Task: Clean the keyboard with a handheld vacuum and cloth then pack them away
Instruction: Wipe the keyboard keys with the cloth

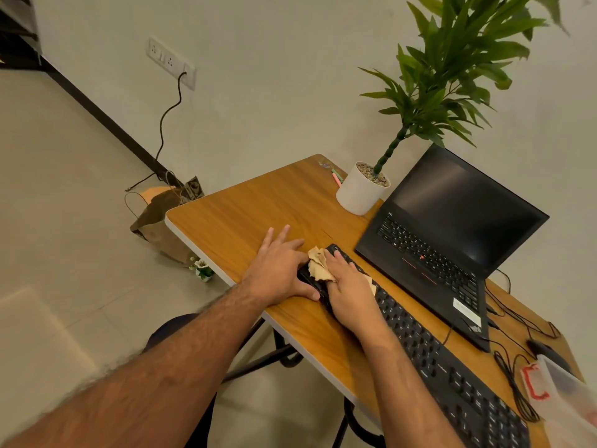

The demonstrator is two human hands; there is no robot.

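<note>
A long black keyboard [429, 357] lies diagonally on the wooden table [245, 215]. My right hand [349, 286] lies flat on a crumpled beige cloth [318, 261] and presses it onto the keyboard's far left end. My left hand [277, 270] rests beside that end with fingers spread on the table, thumb against the keyboard's corner. No handheld vacuum is in view.
An open black laptop [452, 240] stands behind the keyboard, a white potted plant [360, 192] to its left. A mouse [546, 350], cables and a clear plastic box [571, 392] sit at the right. A brown paper bag [158, 221] stands on the floor by the table's left edge.
</note>
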